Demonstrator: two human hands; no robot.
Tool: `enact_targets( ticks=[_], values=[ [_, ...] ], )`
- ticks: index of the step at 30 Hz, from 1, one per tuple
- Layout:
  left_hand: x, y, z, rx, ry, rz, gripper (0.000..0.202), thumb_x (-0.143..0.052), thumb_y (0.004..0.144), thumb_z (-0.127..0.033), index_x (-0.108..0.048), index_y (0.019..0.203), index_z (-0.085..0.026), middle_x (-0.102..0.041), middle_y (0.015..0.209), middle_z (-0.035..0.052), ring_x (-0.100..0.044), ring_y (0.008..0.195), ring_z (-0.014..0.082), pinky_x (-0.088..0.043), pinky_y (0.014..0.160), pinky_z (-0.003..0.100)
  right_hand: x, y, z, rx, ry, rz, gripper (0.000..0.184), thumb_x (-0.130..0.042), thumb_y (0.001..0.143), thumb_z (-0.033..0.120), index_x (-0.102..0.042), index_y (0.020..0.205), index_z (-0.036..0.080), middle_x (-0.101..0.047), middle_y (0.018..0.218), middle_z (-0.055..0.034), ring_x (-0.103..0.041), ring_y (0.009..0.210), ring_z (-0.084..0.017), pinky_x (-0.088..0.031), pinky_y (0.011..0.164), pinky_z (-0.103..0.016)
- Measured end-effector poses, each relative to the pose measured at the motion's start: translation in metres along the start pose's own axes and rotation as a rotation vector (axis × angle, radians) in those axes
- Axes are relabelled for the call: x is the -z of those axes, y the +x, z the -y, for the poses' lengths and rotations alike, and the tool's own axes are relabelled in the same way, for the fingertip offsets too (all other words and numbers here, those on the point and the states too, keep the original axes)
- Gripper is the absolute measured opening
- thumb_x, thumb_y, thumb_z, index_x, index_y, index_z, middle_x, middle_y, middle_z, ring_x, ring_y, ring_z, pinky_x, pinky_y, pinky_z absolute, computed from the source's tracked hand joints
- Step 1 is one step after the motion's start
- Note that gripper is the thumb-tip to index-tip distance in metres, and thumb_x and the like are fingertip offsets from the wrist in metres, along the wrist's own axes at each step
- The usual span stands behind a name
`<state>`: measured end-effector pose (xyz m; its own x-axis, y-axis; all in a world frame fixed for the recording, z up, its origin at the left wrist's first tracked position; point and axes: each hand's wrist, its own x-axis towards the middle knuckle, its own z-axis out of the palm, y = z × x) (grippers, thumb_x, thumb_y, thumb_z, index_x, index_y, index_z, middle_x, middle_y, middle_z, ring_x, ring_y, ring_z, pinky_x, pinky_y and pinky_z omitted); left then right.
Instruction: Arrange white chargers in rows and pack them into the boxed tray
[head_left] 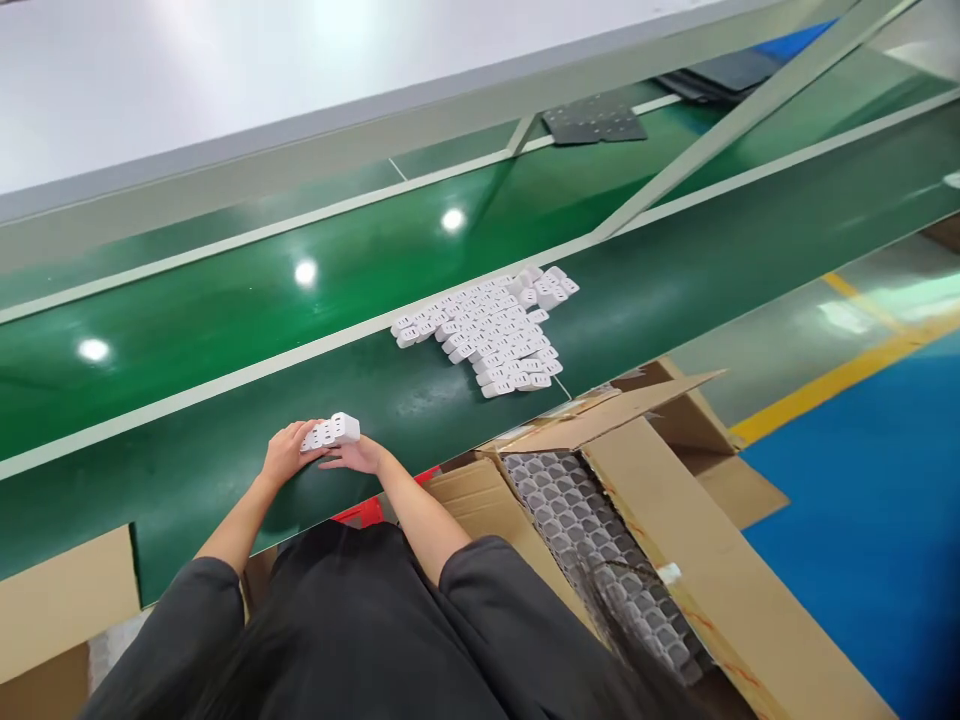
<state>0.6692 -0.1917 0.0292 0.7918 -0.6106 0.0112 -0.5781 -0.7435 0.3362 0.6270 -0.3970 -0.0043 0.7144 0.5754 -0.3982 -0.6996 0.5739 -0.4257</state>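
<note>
A short row of white USB chargers (330, 431), small blocks with dark slots in their faces, is held just above the near side of the green belt. My left hand (287, 452) is closed around the row's left end. At the right end, my right hand (360, 455) presses against the row from below and beside, its fingers stretched toward the left. To the right and farther back, many more such chargers (499, 335) lie packed together in an uneven cluster on the belt.
An open cardboard box (675, 520) with a grey moulded tray (592, 540) stands at the belt's near edge on my right. Another cardboard piece (67, 595) lies at my left. A white shelf (300, 80) and a slanted metal brace (720, 135) cross above the belt.
</note>
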Motion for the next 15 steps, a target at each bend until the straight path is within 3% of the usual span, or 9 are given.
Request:
enact_targets(
  ticks=[4, 9, 12, 15],
  values=[
    [0.005, 0.002, 0.010, 0.007, 0.048, 0.021, 0.053, -0.050, 0.091, -0.062, -0.062, 0.125, -0.023, -0.070, 0.114, 0.0113, -0.067, 0.097, 0.0240, -0.051, 0.078, 0.030, 0.012, -0.009, 0.012, -0.013, -0.092, -0.109, 0.037, -0.061, 0.090, 0.031, -0.058, 0.125, 0.020, -0.069, 0.120, -0.0123, -0.073, 0.092, -0.024, -0.060, 0.083, -0.042],
    [0.015, 0.009, 0.027, -0.018, 0.107, 0.055, 0.052, -0.047, 0.092, -0.062, -0.064, 0.122, -0.024, -0.070, 0.102, 0.0109, -0.066, 0.091, 0.0247, -0.048, 0.069, 0.030, 0.014, 0.000, 0.010, 0.081, -0.109, -0.302, 0.032, -0.064, 0.088, 0.021, -0.058, 0.120, 0.020, -0.074, 0.099, -0.0066, -0.074, 0.074, -0.017, -0.061, 0.074, -0.033],
    [0.020, 0.012, 0.035, -0.021, 0.139, 0.072, 0.052, -0.046, 0.091, -0.062, -0.064, 0.122, -0.024, -0.069, 0.099, 0.0112, -0.065, 0.088, 0.0261, -0.047, 0.065, 0.031, 0.013, 0.006, 0.007, 0.112, -0.076, -0.362, 0.024, -0.062, 0.089, 0.019, -0.061, 0.112, 0.017, -0.074, 0.090, -0.0067, -0.073, 0.069, -0.016, -0.061, 0.074, -0.035],
    [0.025, 0.013, 0.039, -0.005, 0.163, 0.080, 0.054, -0.045, 0.091, -0.063, -0.063, 0.125, -0.024, -0.068, 0.101, 0.0125, -0.065, 0.092, 0.0275, -0.047, 0.068, 0.032, 0.012, 0.005, 0.003, 0.147, -0.033, -0.395, 0.018, -0.056, 0.092, 0.021, -0.061, 0.109, 0.016, -0.075, 0.093, -0.0082, -0.072, 0.073, -0.016, -0.061, 0.081, -0.038]
  ],
)
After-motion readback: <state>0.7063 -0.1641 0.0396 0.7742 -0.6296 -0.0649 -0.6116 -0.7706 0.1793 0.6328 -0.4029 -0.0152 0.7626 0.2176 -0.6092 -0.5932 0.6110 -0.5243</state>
